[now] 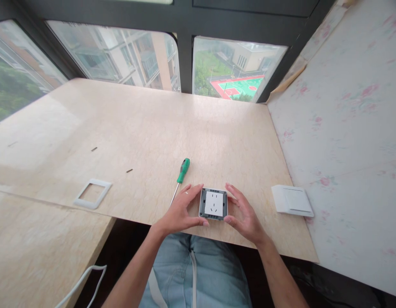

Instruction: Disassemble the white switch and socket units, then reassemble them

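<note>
A wall socket (pixel 214 204) with a white face and an exposed grey frame lies face up near the table's front edge. My left hand (pixel 182 209) curves round its left side, fingertips at the upper corner and thumb by the lower edge. From the right, my right hand (pixel 244 214) grips the opposite side, with index finger and thumb at the corners. Beyond my left hand lies a screwdriver (pixel 184 168) with a green handle; its shaft runs down behind that hand. A white square cover frame (pixel 105 191) rests farther left on the table.
A white switch panel (pixel 294 200) lies at the right beside the flowered wall (pixel 345 141). Two small dark strips, one of them nearer (pixel 129 170), lie on the beige tabletop (pixel 146 124). A white cable (pixel 84 276) hangs at lower left. Windows stand behind the table.
</note>
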{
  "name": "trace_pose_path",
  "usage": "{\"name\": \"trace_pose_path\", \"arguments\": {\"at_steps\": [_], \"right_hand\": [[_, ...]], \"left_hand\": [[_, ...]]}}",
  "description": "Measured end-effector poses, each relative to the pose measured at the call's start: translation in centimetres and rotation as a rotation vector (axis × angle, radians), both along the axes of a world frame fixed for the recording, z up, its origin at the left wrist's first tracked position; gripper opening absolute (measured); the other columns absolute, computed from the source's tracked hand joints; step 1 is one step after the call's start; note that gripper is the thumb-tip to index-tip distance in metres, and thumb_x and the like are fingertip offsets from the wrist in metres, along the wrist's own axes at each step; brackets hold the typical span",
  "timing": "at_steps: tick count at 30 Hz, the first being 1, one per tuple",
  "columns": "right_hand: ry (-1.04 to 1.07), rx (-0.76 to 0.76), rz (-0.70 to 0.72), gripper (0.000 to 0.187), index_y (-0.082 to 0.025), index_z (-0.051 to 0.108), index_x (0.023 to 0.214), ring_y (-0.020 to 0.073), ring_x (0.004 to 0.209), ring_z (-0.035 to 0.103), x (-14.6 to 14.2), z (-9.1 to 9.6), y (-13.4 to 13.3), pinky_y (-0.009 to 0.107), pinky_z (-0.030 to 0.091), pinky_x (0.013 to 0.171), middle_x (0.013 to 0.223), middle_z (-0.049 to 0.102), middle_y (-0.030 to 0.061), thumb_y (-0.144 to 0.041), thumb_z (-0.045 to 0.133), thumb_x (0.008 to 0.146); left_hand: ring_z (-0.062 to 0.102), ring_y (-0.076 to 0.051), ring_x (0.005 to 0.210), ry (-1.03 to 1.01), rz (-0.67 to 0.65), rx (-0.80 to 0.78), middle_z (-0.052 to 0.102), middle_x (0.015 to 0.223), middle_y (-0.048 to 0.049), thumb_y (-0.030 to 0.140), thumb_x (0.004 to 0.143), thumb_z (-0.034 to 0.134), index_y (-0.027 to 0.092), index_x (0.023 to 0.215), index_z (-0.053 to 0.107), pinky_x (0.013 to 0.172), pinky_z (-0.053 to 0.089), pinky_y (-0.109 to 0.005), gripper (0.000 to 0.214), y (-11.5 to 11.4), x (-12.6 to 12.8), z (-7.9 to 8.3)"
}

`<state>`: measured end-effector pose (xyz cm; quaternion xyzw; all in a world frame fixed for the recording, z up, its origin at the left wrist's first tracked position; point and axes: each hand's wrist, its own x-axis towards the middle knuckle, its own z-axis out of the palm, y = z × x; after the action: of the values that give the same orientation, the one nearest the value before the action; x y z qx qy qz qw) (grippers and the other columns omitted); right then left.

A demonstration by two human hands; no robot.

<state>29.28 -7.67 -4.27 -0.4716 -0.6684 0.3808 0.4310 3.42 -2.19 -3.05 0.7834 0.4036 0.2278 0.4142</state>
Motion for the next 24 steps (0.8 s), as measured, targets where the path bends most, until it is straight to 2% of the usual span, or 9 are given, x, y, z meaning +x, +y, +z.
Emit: {"name": "trace_pose_path", "arguments": {"at_steps": [5,8,11,13,17,21,24], "right_hand": [[0.033,0.007,-0.021,0.070,-0.030,0.037,0.153,0.0341,0.145,0.041,0.0,0.0,0.1,0.055,0.047,0.111,0.160,0.038,0.0142,-0.049,0.066,0.091],[0.050,0.012,-0.031,0.068,-0.029,0.040,0.151,0.0335,0.144,0.042,0.0,0.1,0.1,0.054,0.048,0.110,0.159,0.040,0.0148,-0.047,0.066,0.092],[0.102,0.035,-0.074,0.054,-0.028,0.049,0.144,0.0328,0.140,0.048,-0.1,0.2,0.0,0.054,0.052,0.105,0.155,0.045,0.0147,-0.041,0.064,0.094],[0.164,0.069,-0.155,0.040,-0.028,0.058,0.134,0.0314,0.133,0.055,-0.2,0.2,-0.1,0.052,0.057,0.099,0.147,0.053,0.0135,-0.034,0.062,0.095],[0.170,0.089,-0.401,0.012,-0.024,0.072,0.102,0.0263,0.112,0.067,0.0,0.1,-0.5,0.047,0.059,0.092,0.121,0.068,0.0103,-0.025,0.065,0.092],[0.068,0.145,-0.491,0.008,-0.022,0.075,0.093,0.0254,0.103,0.067,0.2,0.0,-0.5,0.046,0.055,0.094,0.109,0.071,0.0087,-0.025,0.072,0.086],[0.017,0.152,-0.514,0.009,-0.022,0.076,0.090,0.0256,0.099,0.067,0.2,0.2,-0.4,0.047,0.054,0.093,0.106,0.071,0.0088,-0.028,0.074,0.083]], "left_hand": [[0.040,-0.031,0.146,-0.126,0.070,-0.076,0.044,0.157,-0.0125,0.052,0.083,0.074,0.027,0.152,0.040,0.122,0.032,-0.055,0.080,-0.6,-0.4,0.5],[0.047,-0.029,0.142,-0.188,0.170,-0.065,0.051,0.152,-0.0115,0.045,0.089,0.069,0.027,0.145,0.049,0.119,0.037,-0.054,0.062,-1.5,-0.8,1.1],[0.056,-0.027,0.133,-0.268,0.282,-0.046,0.062,0.141,-0.0095,0.040,0.093,0.065,0.027,0.136,0.059,0.115,0.044,-0.050,0.045,-2.5,-1.7,2.0],[0.062,-0.026,0.126,-0.346,0.335,-0.067,0.066,0.134,-0.0087,0.038,0.093,0.065,0.026,0.130,0.064,0.111,0.050,-0.045,0.038,-3.1,-2.7,2.6],[0.069,-0.024,0.113,-0.418,0.501,-0.093,0.073,0.120,-0.0096,0.037,0.092,0.067,0.021,0.119,0.068,0.103,0.056,-0.040,0.032,-2.9,-6.0,3.5],[0.072,-0.024,0.104,-0.341,0.773,-0.044,0.075,0.112,-0.0112,0.041,0.087,0.069,0.015,0.112,0.069,0.099,0.057,-0.040,0.035,-0.9,-11.0,3.3],[0.072,-0.024,0.100,-0.112,0.982,0.078,0.075,0.111,-0.0132,0.041,0.089,0.062,0.013,0.111,0.067,0.090,0.060,-0.038,0.037,1.1,-15.4,2.8]]}}
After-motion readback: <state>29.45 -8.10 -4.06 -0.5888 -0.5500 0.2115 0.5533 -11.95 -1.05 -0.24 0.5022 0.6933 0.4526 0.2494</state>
